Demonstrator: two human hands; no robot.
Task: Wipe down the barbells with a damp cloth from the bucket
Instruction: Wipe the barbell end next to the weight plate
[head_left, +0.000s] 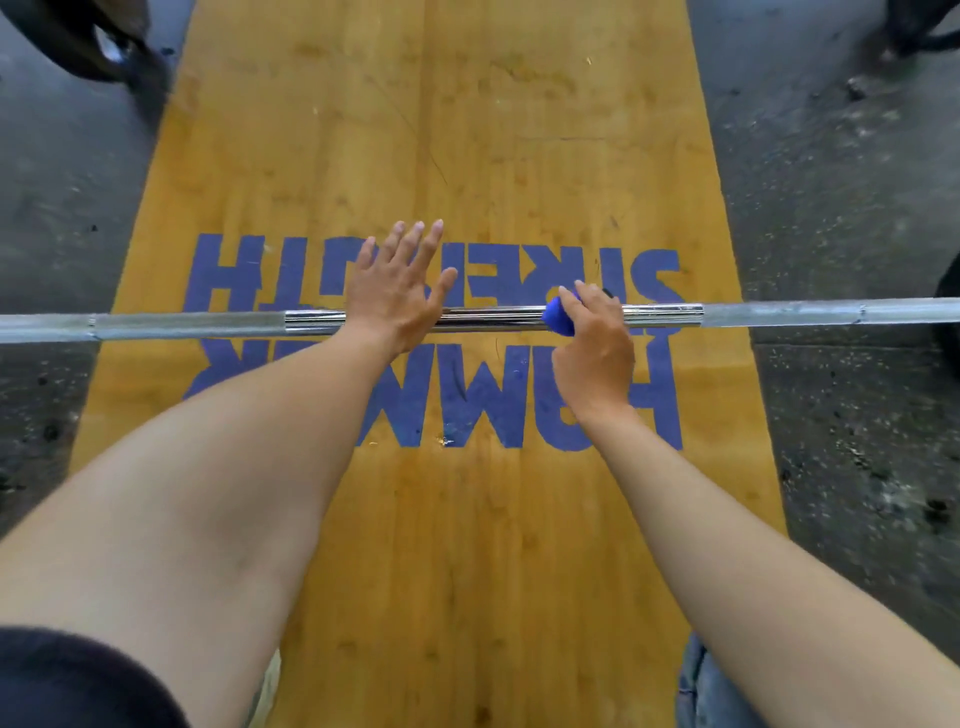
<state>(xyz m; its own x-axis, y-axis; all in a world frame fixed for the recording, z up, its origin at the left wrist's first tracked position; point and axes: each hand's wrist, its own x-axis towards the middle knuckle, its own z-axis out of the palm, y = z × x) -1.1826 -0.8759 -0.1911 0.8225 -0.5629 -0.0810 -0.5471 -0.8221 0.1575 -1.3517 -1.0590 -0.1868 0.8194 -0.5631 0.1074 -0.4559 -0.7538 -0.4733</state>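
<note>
The barbell (208, 325) lies straight across the view, running from the left edge to the right edge over a wooden platform (441, 130) painted with blue letters, with dark rubber flooring (831, 208) on either side. At the far left its shaft looks dull and knurled; toward the middle it turns bright and polished.

On that polished stretch rests the left hand (397, 296), palm down on the bar, fingers straight and spread, holding nothing; it seems to steady the bar against rolling.

Just to its right, the right hand (592, 345) has its grip curled over the bar, pinching a blue cloth (558, 317) against the metal. Only a small bunch of the cloth shows beneath the fingers.

The bar is likely heavy, rigid and slick where chromed, so it is best left lying and wiped in place, the soft cloth wrapped round the shaft and slid along it.

No bucket is in view, so its contents cannot be told.
</note>
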